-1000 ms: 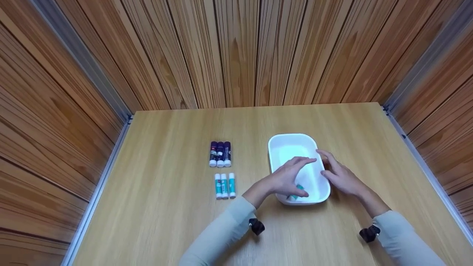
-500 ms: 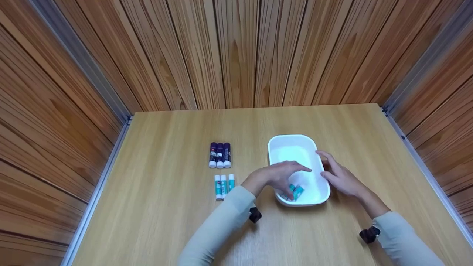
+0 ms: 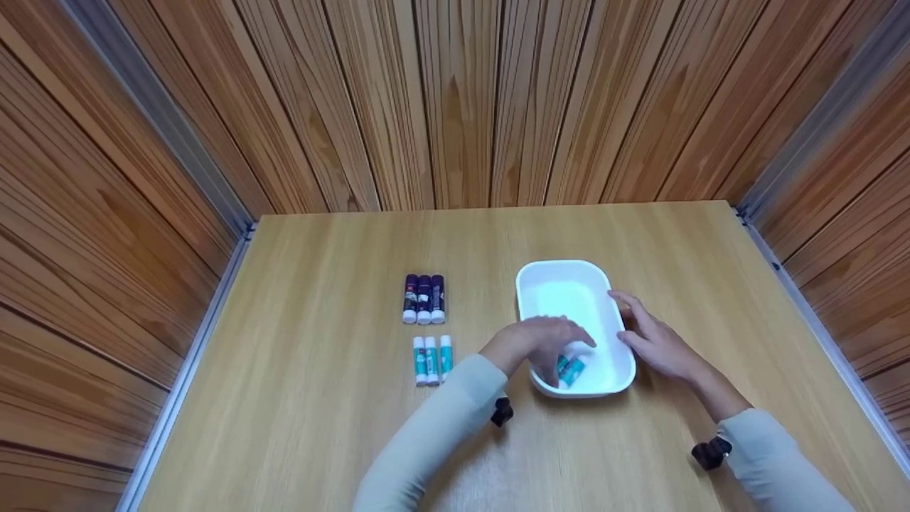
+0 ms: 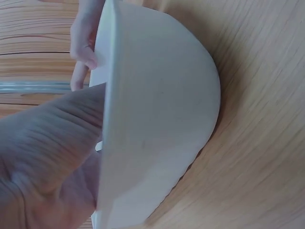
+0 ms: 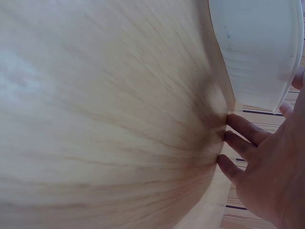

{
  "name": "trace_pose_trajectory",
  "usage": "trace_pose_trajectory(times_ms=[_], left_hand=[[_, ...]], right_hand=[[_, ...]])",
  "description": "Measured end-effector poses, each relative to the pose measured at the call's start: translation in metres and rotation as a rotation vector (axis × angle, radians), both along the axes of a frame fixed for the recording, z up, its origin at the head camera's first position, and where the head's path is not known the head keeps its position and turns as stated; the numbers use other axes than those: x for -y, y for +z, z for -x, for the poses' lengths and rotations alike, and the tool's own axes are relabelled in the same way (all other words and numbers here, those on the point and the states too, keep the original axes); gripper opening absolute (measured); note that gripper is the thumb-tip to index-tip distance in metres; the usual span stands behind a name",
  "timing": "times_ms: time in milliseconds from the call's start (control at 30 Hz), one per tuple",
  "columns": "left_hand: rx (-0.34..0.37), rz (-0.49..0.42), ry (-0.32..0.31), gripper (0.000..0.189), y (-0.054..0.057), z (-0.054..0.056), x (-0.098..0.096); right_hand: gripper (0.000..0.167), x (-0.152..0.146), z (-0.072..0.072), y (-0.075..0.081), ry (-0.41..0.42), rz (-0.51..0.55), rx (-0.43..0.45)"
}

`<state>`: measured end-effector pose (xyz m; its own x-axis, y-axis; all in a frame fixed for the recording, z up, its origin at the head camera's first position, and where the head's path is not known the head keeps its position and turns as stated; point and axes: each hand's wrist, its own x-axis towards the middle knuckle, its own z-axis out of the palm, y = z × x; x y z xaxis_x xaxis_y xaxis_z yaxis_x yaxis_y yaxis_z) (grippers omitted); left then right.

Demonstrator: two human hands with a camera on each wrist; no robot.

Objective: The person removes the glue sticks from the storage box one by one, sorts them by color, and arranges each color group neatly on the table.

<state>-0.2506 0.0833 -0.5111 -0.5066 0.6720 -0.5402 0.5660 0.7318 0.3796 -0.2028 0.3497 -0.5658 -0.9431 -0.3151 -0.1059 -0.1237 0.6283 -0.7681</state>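
In the head view, my left hand [image 3: 544,343] reaches down over the near left side of a white plastic tub [image 3: 561,288]. Teal-and-white glue sticks [image 3: 571,372] lie inside, close to its fingers. Part of its fingers is hidden, so whether they pinch one cannot be told. The left wrist view has the left hand [image 4: 52,143] passing behind the tub wall [image 4: 157,100], a small white end showing beside it. My right hand [image 3: 657,341] rests thumb and forefinger tips on the tub's right rim. In the right wrist view, its other fingertips [image 5: 223,160] touch the table.
Left of the tub, three teal glue sticks [image 3: 431,360] lie side by side on the wooden table [image 3: 320,398]. Behind them is a row of three dark purple glue sticks [image 3: 424,299]. Wood-plank walls [image 3: 455,107] enclose the back and sides.
My left hand has moved lower and towards the tub's near left side, uncovering more of the teal glue sticks inside. My right hand stays at the rim.
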Motion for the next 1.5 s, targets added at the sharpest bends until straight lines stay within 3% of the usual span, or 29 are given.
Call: trace_pose_trajectory(times_ms=[233,467,700,967,1133,1300,1500], left_hand=[[-0.035,0.077,-0.084,0.083,-0.002,0.001,-0.005],[-0.058,0.105,-0.079,0.080,-0.005,0.000,-0.007],[-0.039,0.058,-0.068,0.079,-0.009,-0.001,-0.008],[-0.123,0.038,-0.065,0.084,-0.015,-0.005,-0.007],[-0.153,0.039,-0.111,0.081,-0.019,-0.005,-0.007],[-0.132,0.019,-0.123,0.079,-0.021,-0.004,-0.007],[-0.094,-0.007,-0.089,0.080,-0.020,-0.003,-0.006]], right_hand=[[0.072,0.002,0.000,0.000,-0.001,-0.017,-0.002],[0.072,0.001,0.002,0.001,0.007,-0.013,-0.005],[0.073,0.001,0.001,0.001,0.011,-0.007,0.000],[0.072,0.002,0.001,0.001,-0.007,-0.013,0.000],[0.072,0.002,0.001,0.000,-0.003,-0.017,-0.017],[0.072,0.001,0.000,0.000,-0.004,-0.028,-0.018],[0.072,0.001,0.000,0.000,-0.006,-0.033,-0.016]])
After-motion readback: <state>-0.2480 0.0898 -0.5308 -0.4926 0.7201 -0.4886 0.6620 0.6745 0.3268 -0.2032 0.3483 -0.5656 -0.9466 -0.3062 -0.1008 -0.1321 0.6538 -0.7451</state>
